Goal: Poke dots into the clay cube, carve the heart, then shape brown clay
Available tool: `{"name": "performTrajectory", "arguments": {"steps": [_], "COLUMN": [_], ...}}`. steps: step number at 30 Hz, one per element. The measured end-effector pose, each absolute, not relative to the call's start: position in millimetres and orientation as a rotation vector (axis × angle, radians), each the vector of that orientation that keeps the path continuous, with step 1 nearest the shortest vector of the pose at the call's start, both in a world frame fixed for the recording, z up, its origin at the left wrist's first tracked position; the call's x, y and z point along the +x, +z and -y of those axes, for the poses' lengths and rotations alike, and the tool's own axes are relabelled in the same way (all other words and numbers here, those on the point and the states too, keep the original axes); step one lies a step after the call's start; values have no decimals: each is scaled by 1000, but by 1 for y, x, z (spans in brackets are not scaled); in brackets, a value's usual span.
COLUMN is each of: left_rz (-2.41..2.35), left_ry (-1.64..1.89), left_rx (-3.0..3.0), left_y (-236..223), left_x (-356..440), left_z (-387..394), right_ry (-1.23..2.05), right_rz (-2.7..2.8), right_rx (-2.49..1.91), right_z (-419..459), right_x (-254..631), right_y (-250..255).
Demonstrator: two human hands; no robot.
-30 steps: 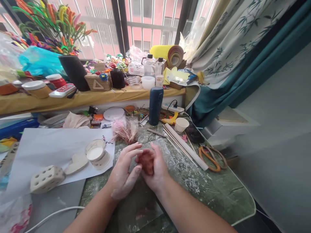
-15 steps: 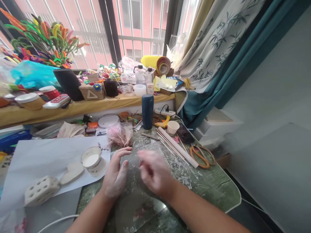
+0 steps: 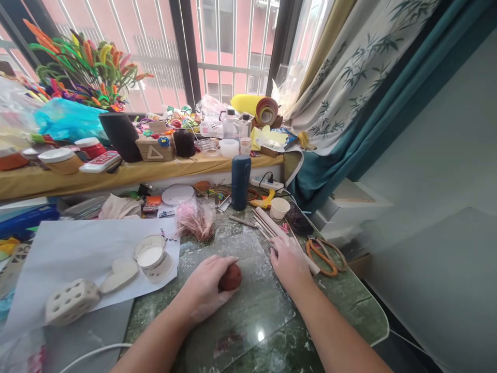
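My left hand [image 3: 209,285] is curled round a reddish-brown ball of clay [image 3: 232,277], holding it on a clear plastic sheet [image 3: 256,295] spread over the table. White residue marks the fingers. To the right, my right hand [image 3: 291,259] lies over a pale rolling pin [image 3: 313,268], its fingers bent down round the middle of it. Thin sticks [image 3: 265,227] lie beside the pin, partly hidden by the fingers. Orange-handled scissors [image 3: 326,256] rest just right of this hand.
At left, white paper [image 3: 93,238] bears a paper cup [image 3: 152,259], a heart-shaped piece [image 3: 119,274] and a dice-like block [image 3: 73,302]. A plastic-wrapped pink bundle [image 3: 195,220], a blue cylinder [image 3: 240,182] and another cup [image 3: 279,208] stand behind. A cluttered sill [image 3: 155,168] runs along the window.
My right hand has moved right from beside my left hand onto the rolling pin. My left hand has shifted right and down, and the clay ball now shows in its fingers.
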State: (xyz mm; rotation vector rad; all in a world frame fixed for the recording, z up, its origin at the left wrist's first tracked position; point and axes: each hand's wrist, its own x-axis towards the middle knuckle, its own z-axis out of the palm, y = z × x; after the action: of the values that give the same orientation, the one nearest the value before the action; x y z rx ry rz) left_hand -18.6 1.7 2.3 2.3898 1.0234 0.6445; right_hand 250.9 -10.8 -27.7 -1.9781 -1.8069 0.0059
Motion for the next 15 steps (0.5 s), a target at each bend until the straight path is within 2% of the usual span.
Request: {"name": "performTrajectory", "arguments": {"steps": [7,12,15], "left_rz": [-1121,-1173,-1100], "left_ry": [1070,922,765], "left_rx": [1991,2069,2288], "left_y": [9,4,2], "left_x": [-26,-26,-21], "left_z": [5,-2,-5], "right_ry": [-16,-46,205], "right_rz": [1828,1738,1568], "right_rx": [-2060,-2108,-1898], "right_z": [8,25,40], "right_x": [245,254,252], "right_y": [-26,-10,6]}}
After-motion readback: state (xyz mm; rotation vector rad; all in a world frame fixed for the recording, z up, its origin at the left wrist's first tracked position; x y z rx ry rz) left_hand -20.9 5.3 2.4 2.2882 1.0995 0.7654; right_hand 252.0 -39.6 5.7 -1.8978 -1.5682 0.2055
